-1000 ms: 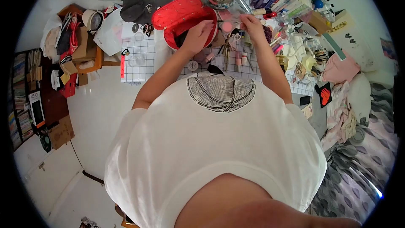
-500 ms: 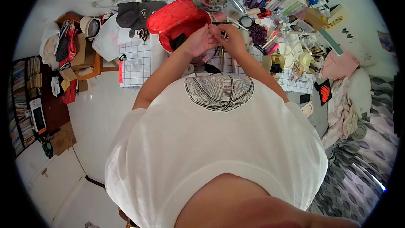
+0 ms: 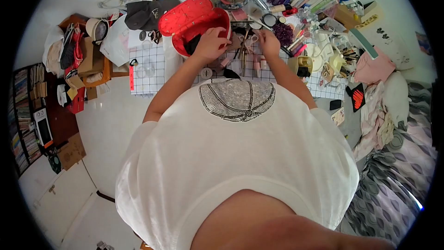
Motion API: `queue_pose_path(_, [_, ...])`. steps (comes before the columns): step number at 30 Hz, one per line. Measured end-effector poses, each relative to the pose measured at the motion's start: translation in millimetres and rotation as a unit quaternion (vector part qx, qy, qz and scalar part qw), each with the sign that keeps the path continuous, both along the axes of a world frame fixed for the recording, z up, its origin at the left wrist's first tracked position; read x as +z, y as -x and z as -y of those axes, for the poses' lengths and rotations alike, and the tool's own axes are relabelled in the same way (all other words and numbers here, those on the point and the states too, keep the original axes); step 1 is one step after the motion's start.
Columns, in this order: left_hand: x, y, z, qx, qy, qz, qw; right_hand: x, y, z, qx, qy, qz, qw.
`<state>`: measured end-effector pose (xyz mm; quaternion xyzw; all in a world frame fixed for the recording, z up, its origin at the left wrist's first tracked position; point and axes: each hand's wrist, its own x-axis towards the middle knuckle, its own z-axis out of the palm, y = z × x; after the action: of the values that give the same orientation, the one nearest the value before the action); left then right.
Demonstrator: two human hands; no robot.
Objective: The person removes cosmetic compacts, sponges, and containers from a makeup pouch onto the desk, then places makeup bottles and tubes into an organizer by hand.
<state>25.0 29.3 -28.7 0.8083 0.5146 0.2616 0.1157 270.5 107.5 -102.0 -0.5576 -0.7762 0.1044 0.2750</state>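
Left fingers [image 3: 216, 31] over red case [image 3: 187, 16], dark contents [image 3: 191, 45] indistinct.

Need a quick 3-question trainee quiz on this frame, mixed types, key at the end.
1. True or false: the lid of the red case is closed.
2. Which of these is nearest the person's left hand?
A) pink pillow
B) red case
C) purple books
3. Fill in the blank: the dark purple ruffled item is closer to the person's ___ hand.

Key:
1. False; it stands open.
2. B
3. right
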Motion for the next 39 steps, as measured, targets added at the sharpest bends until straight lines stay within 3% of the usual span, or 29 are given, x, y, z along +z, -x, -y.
queue_pose_path(2, [-4.1, 4.3, 4.1, 0.013, -0.026, -0.025, 0.999, -10.4, -7.1, -2.5, 0.008, 0.002, 0.046, 0.999])
queue_pose_path(5, [-0.2, 11.8, 2.0, 0.058, 0.15, 0.051, 0.986, -23.2, -15.3, -3.8, 0.052, -0.008, 0.073, 0.996])
queue_pose_path(9, [-1.3, 20.8, 6.0, 0.093, 0.118, 0.088, 0.985, -29.9, -11.2, -10.9, 0.17, -0.049, 0.1, 0.979])
queue_pose_path(12, [-9.6, 23.1, 5.2, 0.075, 0.131, 0.112, 0.982, -32.6, 7.3, -1.0, 0.161, -0.101, 0.103, 0.976])
queue_pose_path(18, [-0.4, 15.3, 7.7, 0.059, 0.192, 0.131, 0.971, -27.9, 56.8, 13.8, 0.264, 0.173, 0.139, 0.939])
queue_pose_path(21, [-2.4, 14.9, 8.8, 0.052, 0.169, 0.129, 0.976, -29.7, 69.4, 17.3, 0.238, 0.181, 0.176, 0.938])
queue_pose_path(27, [-9.0, 20.5, 12.6, 0.04, 0.16, 0.145, 0.976, -24.8, 75.6, 16.4, 0.224, 0.114, 0.294, 0.922])
queue_pose_path(29, [-7.4, 22.5, 13.9, 0.041, 0.154, 0.144, 0.977, -40.8, 73.0, 6.5, 0.248, 0.127, 0.271, 0.921])
queue_pose_path(33, [-3.6, 23.6, 17.2, 0.048, 0.169, 0.147, 0.973, -20.0, 73.4, -0.4, 0.297, 0.17, 0.288, 0.895])
queue_pose_path(36, [-4.7, 23.1, 16.0, 0.042, 0.166, 0.149, 0.974, -31.0, 72.6, -2.9, 0.315, 0.117, 0.33, 0.882])
queue_pose_path(39, [-0.9, 23.7, 16.1, 0.036, 0.165, 0.148, 0.974, -19.0, 69.2, 1.2, 0.335, 0.061, 0.291, 0.894])
